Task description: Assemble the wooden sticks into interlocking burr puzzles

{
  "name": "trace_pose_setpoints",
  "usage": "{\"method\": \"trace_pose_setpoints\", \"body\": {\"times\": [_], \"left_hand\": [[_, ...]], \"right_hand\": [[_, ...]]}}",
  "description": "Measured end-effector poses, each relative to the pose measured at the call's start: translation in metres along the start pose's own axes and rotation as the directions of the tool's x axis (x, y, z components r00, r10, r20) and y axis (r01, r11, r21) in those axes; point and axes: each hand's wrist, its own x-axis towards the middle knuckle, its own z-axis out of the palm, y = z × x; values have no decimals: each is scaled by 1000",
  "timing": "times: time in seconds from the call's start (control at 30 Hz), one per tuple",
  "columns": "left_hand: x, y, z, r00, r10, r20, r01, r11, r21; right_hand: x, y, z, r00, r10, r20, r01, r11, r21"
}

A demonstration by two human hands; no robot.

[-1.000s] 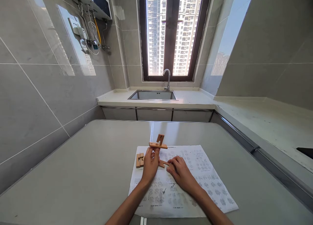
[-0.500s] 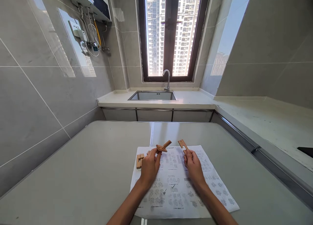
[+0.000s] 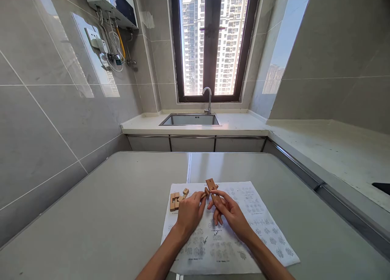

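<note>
My left hand (image 3: 191,210) is closed on a small wooden puzzle piece (image 3: 206,191), and the fingers cover most of it. My right hand (image 3: 229,212) grips a flat, longer wooden puzzle piece (image 3: 211,184) between thumb and fingers. The two pieces meet or nearly meet between the hands; I cannot tell whether they are joined. Both hands are over a printed sheet (image 3: 219,253) with rows of small diagrams and a few pen ticks. Several notched wooden blocks (image 3: 172,201) lie beside my left hand at the sheet's left edge.
The sheet rests on a pale table (image 3: 106,215) with a seam down its middle. Beyond it are a counter (image 3: 237,119), a steel sink (image 3: 195,119) and a tap (image 3: 209,99) under a window. Another counter (image 3: 344,158) runs along the right.
My right hand has moved left, bringing its flat piece against or close to the piece in my left hand. The left hand has lowered slightly, and more loose blocks now show beside it.
</note>
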Motion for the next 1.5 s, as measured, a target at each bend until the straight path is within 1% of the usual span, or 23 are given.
{"method": "trace_pose_setpoints", "body": {"times": [0.1, 0.23, 0.43, 0.57, 0.73, 1.13, 1.33, 1.5], "left_hand": [[-1, 1, 1, 999, 17, 31, -18, 999, 38], [-1, 2, 3, 998, 30, 48, -33, 998, 57], [-2, 3, 3, 996, 54, 70, -61, 992, 107], [-2, 3, 3, 995, 81, 57, -88, 988, 127], [-3, 3, 3, 995, 92, 48, -99, 980, 174], [-3, 3, 4, 992, 113, 53, -122, 971, 208], [-2, 2, 5, 992, 115, 46, -122, 971, 207], [-2, 2, 6, 991, 124, 45, -131, 967, 220]], "right_hand": [[-1, -3, 1, 1000, 2, 11, -3, 1000, 12], [-2, -5, 2, 998, 45, 34, -46, 998, 35], [-1, 1, 2, 996, 53, 68, -55, 998, 37], [0, 5, -1, 997, 59, 54, -60, 998, 23], [-1, 4, -3, 998, 60, 20, -60, 998, -4], [2, 3, -2, 998, 60, 30, -59, 998, -34], [1, 4, -5, 998, 62, -26, -63, 997, -54], [1, 6, -7, 997, 72, -38, -74, 995, -61]]}}
